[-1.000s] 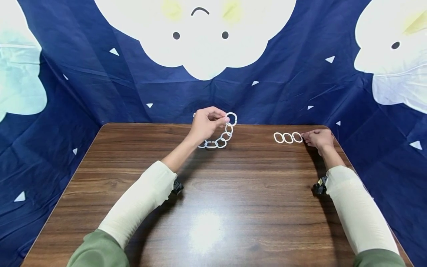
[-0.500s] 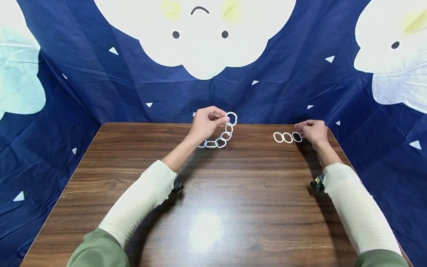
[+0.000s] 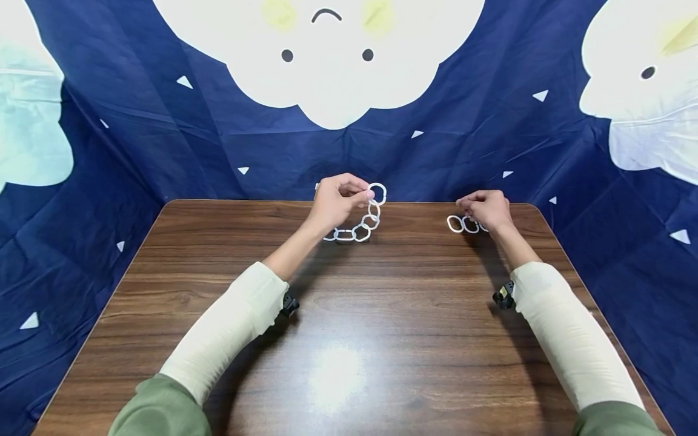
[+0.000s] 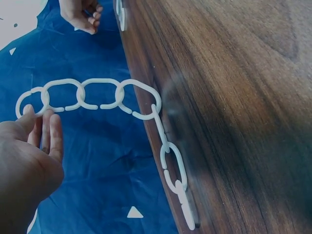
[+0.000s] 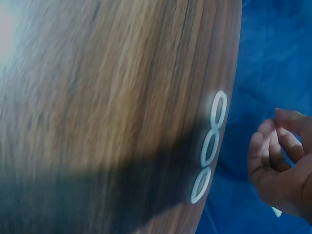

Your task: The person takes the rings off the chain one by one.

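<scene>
Near the table's far edge my left hand (image 3: 335, 203) pinches the end link of a white plastic link chain (image 4: 102, 80) between thumb and fingers. From there the chain curves down, and its lower links lie along the tabletop edge. Each link is an oval ring with a small gap in its side. To the right, three white links (image 5: 204, 148) lie in a row on the table, end to end; I cannot tell whether they touch. Over their right part hovers my right hand (image 3: 488, 209), fingers loosely curled with nothing between them. It partly hides the rightmost link in the head view.
The brown wood-grain table (image 3: 382, 315) has rounded far corners. Right behind its far edge hangs a dark blue cloth (image 3: 425, 163) with white clouds and triangles, which also runs along both sides. Dark wrist cameras sit under both forearms.
My right hand has lifted from beside the rightmost loose link and moved left above the row. The left hand and its chain stay nearly still.
</scene>
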Demonstrator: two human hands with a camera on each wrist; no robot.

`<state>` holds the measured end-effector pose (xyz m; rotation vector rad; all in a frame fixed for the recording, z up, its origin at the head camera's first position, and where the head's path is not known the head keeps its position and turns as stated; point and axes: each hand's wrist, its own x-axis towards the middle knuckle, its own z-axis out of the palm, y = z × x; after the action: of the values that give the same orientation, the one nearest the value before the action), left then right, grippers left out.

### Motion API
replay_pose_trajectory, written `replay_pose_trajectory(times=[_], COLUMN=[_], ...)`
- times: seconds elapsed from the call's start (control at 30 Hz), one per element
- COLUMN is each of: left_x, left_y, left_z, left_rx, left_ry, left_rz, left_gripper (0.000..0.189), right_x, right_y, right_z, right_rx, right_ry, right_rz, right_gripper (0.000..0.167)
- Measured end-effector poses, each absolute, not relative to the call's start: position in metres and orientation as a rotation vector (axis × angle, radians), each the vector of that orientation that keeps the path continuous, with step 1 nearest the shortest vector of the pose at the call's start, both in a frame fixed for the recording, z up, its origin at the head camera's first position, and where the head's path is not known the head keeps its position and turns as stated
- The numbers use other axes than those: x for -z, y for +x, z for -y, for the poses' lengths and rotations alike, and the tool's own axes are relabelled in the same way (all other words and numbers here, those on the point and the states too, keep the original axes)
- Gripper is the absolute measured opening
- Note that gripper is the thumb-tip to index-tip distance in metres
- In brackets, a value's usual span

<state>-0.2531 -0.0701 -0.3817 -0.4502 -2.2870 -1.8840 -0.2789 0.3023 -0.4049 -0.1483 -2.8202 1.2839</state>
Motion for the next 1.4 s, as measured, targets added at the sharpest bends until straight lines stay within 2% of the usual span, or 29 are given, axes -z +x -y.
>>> replay_pose_trajectory(times=[0.47, 0.87, 1.4], left_x=[0.382, 0.379, 0.383], left_y=[-0.254, -0.253, -0.253], left_z=[0.070, 0.069, 0.067], left_rx=[1.886, 1.889, 1.894], left_ry=[-0.463, -0.468, -0.487], left_rz=[2.273, 2.277, 2.261], left_gripper=[0.017, 0.016, 0.016], right_x=[0.386, 0.374, 0.358], right_y=[-0.278, -0.276, -0.266], right_z=[-0.259, -0.231, -0.196], right_rx=[-1.330, -1.608, -1.909], right_ry=[0.003, 0.087, 0.455], right_rz=[2.809, 2.704, 2.580], right_gripper=[0.025, 0.027, 0.034])
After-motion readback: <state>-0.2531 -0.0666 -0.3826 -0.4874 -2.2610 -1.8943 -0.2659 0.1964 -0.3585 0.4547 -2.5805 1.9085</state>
